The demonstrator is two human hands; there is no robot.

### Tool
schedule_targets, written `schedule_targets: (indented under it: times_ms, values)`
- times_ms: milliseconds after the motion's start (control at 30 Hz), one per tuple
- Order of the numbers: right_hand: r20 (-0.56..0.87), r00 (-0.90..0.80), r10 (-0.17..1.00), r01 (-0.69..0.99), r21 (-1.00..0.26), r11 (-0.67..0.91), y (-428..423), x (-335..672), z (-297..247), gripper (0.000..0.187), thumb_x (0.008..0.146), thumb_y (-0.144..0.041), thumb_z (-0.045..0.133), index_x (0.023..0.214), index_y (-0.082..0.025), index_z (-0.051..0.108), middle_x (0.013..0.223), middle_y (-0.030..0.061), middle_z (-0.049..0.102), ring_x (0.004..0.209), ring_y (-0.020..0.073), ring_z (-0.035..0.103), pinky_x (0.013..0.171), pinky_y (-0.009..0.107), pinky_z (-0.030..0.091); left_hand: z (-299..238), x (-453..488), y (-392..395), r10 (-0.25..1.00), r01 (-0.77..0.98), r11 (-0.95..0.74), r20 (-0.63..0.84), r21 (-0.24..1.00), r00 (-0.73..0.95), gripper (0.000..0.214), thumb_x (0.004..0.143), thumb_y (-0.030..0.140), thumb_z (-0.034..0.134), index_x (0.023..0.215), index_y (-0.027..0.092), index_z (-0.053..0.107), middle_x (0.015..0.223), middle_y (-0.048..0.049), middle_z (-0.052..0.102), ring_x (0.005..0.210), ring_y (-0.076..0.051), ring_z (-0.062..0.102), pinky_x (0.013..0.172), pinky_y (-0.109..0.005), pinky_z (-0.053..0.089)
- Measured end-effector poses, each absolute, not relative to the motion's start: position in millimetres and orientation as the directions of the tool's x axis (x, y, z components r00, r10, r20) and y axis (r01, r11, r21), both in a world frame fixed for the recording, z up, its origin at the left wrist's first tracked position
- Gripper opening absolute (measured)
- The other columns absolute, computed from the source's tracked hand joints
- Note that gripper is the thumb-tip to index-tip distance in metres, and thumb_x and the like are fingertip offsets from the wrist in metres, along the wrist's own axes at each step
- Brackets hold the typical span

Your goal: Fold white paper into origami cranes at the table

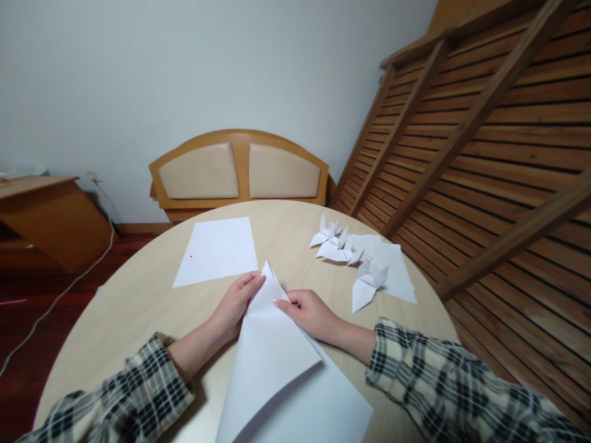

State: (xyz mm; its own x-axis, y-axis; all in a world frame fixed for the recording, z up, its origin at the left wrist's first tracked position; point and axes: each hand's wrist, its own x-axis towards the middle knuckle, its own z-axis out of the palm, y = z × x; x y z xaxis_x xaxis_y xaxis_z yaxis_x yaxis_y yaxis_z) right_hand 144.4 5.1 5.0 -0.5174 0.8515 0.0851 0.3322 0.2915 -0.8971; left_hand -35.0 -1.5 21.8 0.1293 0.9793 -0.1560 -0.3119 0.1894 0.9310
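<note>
Between my hands is a large white sheet of paper (272,351), partly folded over, its pointed corner facing away from me. My left hand (237,304) pinches the left edge near that point, thumb on top. On the right edge, a little closer to me, my right hand (309,312) grips the paper with its thumb on the upper layer. The folded flap stands slightly raised along its lower right side, above the layer beneath. Fingers under the paper are hidden.
A flat white sheet (219,249) lies at the table's far left. Several folded paper figures (369,284) stand at the right beside more white sheets (394,271). The round table (133,295) borders a leaning slatted wooden panel (498,184); a headboard (242,169) stands behind.
</note>
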Motion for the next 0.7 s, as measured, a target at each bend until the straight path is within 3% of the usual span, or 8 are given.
schedule_targets:
  times_ms: [200, 700]
  values:
    - [0.082, -0.556, 0.827, 0.376, -0.863, 0.338, 2.8, 145.9, 6.2, 0.044, 0.09, -0.045, 0.049, 0.057, -0.017, 0.043, 0.055, -0.0038, 0.035, 0.053, 0.0088, 0.032, 0.049, 0.024, 0.021, 18.9, -36.6, 1.2, 0.97, -0.336, 0.206, -0.147, 0.919, 0.192, 0.038, 0.071, 0.044, 0.078, 0.091, 0.014, 0.066, 0.08, -0.0046, 0.072, 0.062, -0.014, 0.062, 0.056, -0.023, 0.05]
    - [0.038, -0.603, 0.797, 0.399, -0.85, 0.343, 2.1, 146.8, 6.7, 0.042, 0.091, -0.045, 0.05, 0.06, -0.017, 0.047, 0.056, -0.0038, 0.037, 0.054, 0.0081, 0.034, 0.048, 0.023, 0.021, 15.6, -35.2, 1.4, 0.979, -0.384, 0.202, -0.171, 0.901, 0.114, 0.035, 0.068, 0.042, 0.082, 0.083, 0.015, 0.065, 0.077, -0.0048, 0.073, 0.06, -0.012, 0.062, 0.055, -0.021, 0.05]
